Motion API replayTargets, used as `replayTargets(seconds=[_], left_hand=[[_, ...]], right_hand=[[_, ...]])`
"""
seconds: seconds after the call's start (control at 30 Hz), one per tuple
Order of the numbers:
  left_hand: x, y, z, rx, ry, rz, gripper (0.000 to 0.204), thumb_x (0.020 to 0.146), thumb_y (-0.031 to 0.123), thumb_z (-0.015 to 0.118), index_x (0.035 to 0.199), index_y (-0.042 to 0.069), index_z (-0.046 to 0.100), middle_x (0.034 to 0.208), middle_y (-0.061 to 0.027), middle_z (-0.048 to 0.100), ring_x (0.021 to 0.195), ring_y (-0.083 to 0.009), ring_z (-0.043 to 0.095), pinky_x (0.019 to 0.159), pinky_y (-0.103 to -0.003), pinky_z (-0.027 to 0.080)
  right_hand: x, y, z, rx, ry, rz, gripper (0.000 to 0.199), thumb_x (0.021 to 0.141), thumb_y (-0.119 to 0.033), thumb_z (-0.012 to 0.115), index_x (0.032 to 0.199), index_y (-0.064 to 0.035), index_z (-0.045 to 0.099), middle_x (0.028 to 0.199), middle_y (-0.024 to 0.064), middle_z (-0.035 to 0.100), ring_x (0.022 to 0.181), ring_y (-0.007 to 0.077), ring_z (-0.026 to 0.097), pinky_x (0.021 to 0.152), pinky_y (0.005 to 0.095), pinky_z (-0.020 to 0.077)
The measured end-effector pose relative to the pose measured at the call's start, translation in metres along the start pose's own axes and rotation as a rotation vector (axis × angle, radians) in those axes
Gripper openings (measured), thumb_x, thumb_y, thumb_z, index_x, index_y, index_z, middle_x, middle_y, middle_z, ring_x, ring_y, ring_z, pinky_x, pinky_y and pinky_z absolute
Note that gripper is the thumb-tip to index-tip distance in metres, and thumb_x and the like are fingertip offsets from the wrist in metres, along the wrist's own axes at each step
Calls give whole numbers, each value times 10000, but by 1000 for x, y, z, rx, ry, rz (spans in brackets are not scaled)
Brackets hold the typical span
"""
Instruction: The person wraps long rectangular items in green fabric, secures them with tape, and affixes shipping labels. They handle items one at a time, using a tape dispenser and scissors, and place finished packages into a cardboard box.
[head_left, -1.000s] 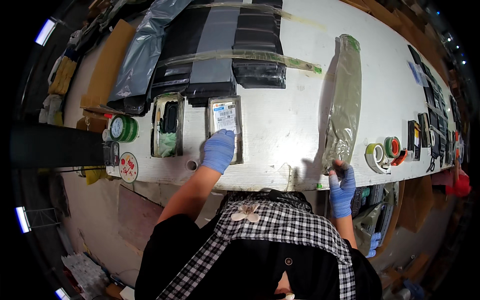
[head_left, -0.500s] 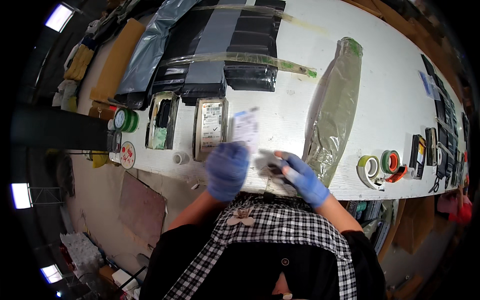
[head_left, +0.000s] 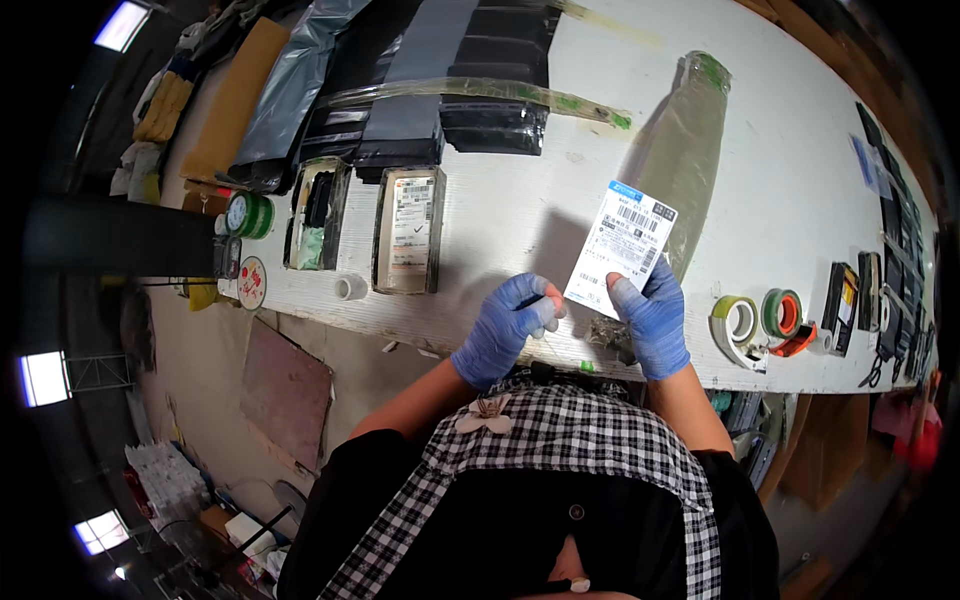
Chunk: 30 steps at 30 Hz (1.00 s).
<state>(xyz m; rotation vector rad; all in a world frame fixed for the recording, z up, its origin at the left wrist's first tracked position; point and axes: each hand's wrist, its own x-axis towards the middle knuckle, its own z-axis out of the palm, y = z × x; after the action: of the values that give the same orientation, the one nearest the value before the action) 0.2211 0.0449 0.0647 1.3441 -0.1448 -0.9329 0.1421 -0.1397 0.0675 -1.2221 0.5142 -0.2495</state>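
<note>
My right hand (head_left: 657,325), in a blue glove, holds up a white shipping label (head_left: 620,245) with a blue top strip and barcodes, the thumb pressed on its face. Close to the label's lower left corner is my left hand (head_left: 508,328), gloved in blue with bare fingertips showing. Its thumb and fingers are pinched together; whatever may be between them is too small to make out. Behind the label lies a long parcel (head_left: 690,150) wrapped in olive, see-through film. Its near end, partly hidden by my right hand, looks crumpled.
An open box of labels (head_left: 437,235) and a box of small tools (head_left: 338,220) stand left on the white table (head_left: 590,85). Taped-down black and grey mailing bags (head_left: 410,110) lie behind them. Tape rolls (head_left: 740,320) and scissors (head_left: 870,372) are at the right.
The label has passed from my left hand to my right and moved rightward. My right hand no longer shows the dark blurred thing near it. My left hand has shifted right, fingers now pinched.
</note>
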Motion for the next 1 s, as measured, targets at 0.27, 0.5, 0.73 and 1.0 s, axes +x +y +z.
replayTargets(seconds=[0.27,0.5,0.73,1.0], left_hand=[[0,-2,7,-97,-57,-18,90,902,100,578,984,66,587,828,-29,597,712,-75,510,602,-200,410],[-6,0,14,-80,-81,-18,113,899,149,636,968,72,593,834,-21,603,729,-78,531,624,-201,421],[-13,1,14,-56,-139,21,90,893,162,615,914,77,596,823,11,599,735,-59,535,661,-205,444],[-19,-1,18,141,-169,251,47,901,85,606,922,59,572,833,37,558,730,-20,478,658,-181,430]], right_hand=[[-13,-10,-5,26,15,-11,402,881,-47,620,1269,4,526,1143,128,647,1014,180,629,880,308,525],[-26,-15,-7,18,36,-25,405,878,-45,625,1266,15,526,1151,147,647,1039,192,632,896,317,524],[-37,-11,-4,46,43,-20,433,868,-58,643,1273,23,515,1160,158,641,1053,206,629,887,315,532],[-41,8,-3,-591,236,-464,855,829,-162,719,1475,14,187,1391,255,404,1303,316,423,1065,403,393]])
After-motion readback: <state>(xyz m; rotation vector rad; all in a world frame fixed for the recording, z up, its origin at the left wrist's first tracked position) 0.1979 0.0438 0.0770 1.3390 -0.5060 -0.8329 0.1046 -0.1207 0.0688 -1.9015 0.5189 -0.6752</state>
